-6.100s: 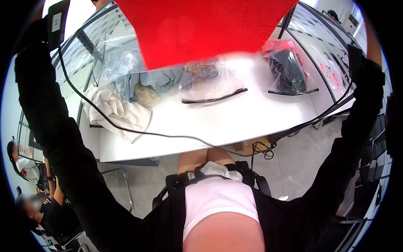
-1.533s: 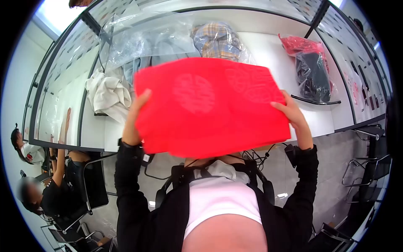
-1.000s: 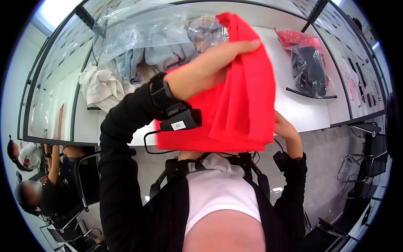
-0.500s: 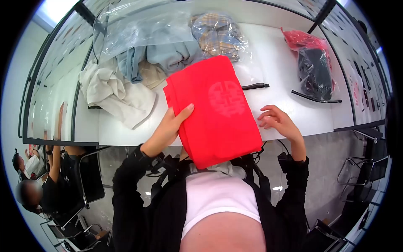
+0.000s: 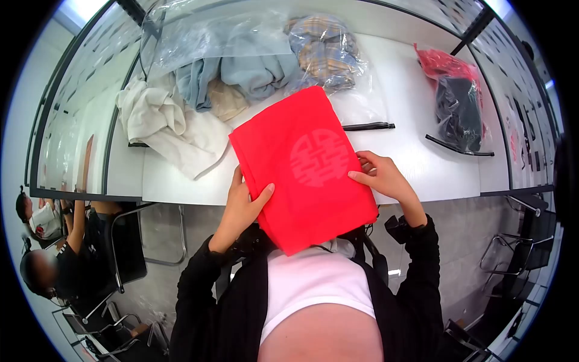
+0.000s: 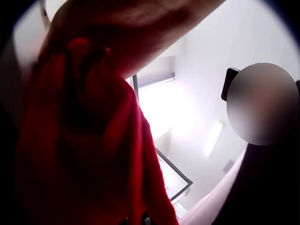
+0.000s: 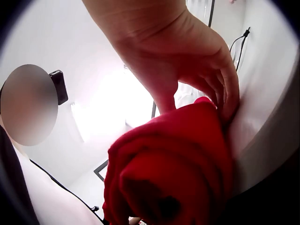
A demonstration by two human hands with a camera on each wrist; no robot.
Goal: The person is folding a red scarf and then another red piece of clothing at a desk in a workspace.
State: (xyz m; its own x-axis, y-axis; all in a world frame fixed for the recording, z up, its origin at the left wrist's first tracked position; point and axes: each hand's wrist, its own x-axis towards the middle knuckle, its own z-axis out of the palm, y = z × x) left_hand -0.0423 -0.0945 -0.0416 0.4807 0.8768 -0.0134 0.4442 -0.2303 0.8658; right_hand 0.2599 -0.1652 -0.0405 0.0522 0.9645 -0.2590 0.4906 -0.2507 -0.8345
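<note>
A folded red cloth (image 5: 289,205) with a pale round emblem spans the front edge of the table, its near corner over my lap. My left hand (image 5: 239,208) grips its left side, thumb on top and the fingers mostly hidden beneath. On the opposite side my right hand (image 5: 386,178) pinches the edge, thumb over the top face. Stacked folds of the red cloth (image 7: 164,150) show in the right wrist view, below the thumb and bent fingers. In the left wrist view the red cloth (image 6: 93,154) hangs in dark folds under the hand.
White cloth (image 5: 175,130) and blue-grey garments (image 5: 256,75) lie at the left of the white table (image 5: 410,181). Behind the red cloth is a plaid item (image 5: 325,54) in a clear bag; a bagged black item (image 5: 458,111) lies at right. Another person (image 5: 72,259) sits at left.
The red cloth, earlier held up wide, has been folded into a smaller stack. In the last half second my right hand has moved left from beside it to pinch its edge.
</note>
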